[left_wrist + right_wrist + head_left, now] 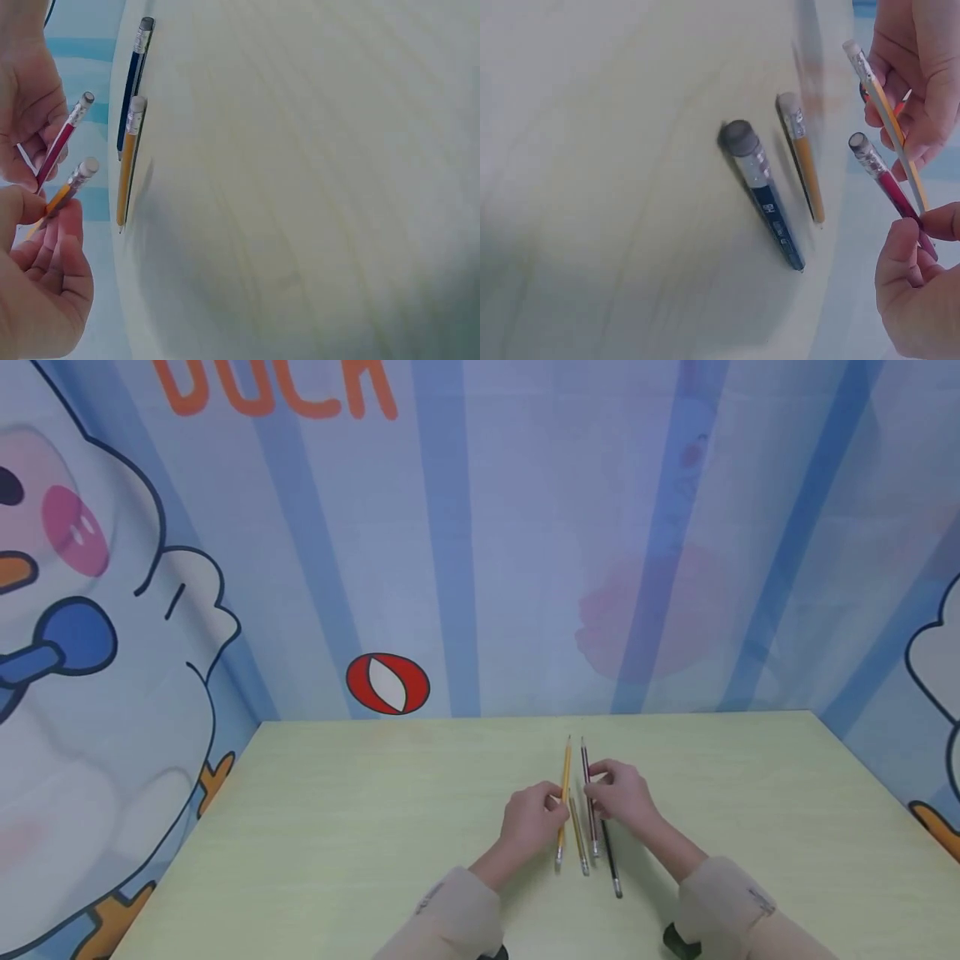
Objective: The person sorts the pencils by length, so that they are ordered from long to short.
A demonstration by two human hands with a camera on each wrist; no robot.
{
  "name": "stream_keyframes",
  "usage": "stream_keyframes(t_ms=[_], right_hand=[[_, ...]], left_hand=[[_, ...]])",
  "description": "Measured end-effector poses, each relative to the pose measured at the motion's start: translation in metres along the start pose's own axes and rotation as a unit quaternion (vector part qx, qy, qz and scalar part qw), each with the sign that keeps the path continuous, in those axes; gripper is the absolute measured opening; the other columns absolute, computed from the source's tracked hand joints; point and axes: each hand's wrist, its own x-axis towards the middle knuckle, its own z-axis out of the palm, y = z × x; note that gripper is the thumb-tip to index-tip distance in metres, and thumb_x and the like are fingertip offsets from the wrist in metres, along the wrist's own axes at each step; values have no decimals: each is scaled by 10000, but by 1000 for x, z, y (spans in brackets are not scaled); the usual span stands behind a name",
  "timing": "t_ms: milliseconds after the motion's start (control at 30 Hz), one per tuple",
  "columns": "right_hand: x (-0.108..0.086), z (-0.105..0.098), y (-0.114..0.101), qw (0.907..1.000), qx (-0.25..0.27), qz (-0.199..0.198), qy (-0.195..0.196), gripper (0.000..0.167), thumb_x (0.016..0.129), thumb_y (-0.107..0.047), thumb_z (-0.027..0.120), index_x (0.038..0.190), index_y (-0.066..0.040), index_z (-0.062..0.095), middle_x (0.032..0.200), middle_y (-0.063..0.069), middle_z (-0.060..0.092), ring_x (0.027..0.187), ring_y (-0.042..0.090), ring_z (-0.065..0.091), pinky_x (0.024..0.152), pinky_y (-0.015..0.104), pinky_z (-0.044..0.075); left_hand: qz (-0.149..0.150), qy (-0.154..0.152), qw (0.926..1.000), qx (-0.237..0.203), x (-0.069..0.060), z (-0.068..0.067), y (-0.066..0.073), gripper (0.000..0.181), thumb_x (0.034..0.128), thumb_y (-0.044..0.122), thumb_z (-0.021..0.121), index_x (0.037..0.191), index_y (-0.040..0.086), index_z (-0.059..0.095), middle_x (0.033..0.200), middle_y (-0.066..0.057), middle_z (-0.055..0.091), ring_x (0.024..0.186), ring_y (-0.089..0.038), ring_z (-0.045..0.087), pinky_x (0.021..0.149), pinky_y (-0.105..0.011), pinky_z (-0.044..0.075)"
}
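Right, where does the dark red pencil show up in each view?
Right wrist: the dark red pencil is at the right, about mid-height, held by the right hand.
Left wrist: at the left, above mid-height.
Head: right of centre, below mid-height.
Shared landmark: the yellow pencil lying on the table.

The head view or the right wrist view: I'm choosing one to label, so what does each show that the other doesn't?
Only the head view shows the orange lettering and large cartoon bird on the backdrop, and the person's sleeves.

Only the right wrist view shows the pale lettering on the dark pencil.

Both show the table, the left hand pinching a yellow pencil, the right hand pinching a maroon pencil, and the dark pencil and a second yellow pencil lying on the table.
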Motion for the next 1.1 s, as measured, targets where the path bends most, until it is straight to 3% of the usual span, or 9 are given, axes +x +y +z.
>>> stream_keyframes(t_ms=[267, 500, 933, 1100], right_hand=[[-13, 7, -8, 9965, 736, -103, -374, 323, 806, -14, 505, 1115, 74, 474, 733, 92, 544, 550, 123, 559, 544, 296, 511], [-23, 12, -13, 9935, 1013, -92, -507, 302, 819, -3, 492, 1114, 56, 465, 757, 92, 544, 594, 133, 573, 578, 313, 522], [-26, 20, -9, 9920, 1106, -63, -599, 300, 817, -6, 505, 1112, 39, 478, 802, 93, 547, 611, 140, 565, 576, 308, 515], [-29, 25, -9, 9930, 1017, -58, -600, 295, 825, -18, 517, 1113, 40, 485, 798, 92, 548, 605, 138, 545, 560, 302, 509]], left_hand=[[-159, -14, 9978, -637, -5, -2, 2, 237, 749, 126, 562, 981, 98, 603, 746, 49, 589, 490, -27, 429, 420, -169, 322], [-243, -79, 9940, -1066, -10, -4, 1, 233, 758, 116, 577, 988, 77, 593, 761, 41, 582, 450, -23, 450, 403, -155, 305], [-289, -22, 9935, -1099, -15, -9, -9, 220, 747, 108, 583, 960, 58, 603, 745, 23, 591, 553, -37, 486, 449, -174, 380], [-232, -70, 9936, -1101, -18, -19, -13, 213, 761, 98, 572, 964, 42, 604, 740, 11, 603, 547, -31, 534, 472, -174, 417]])
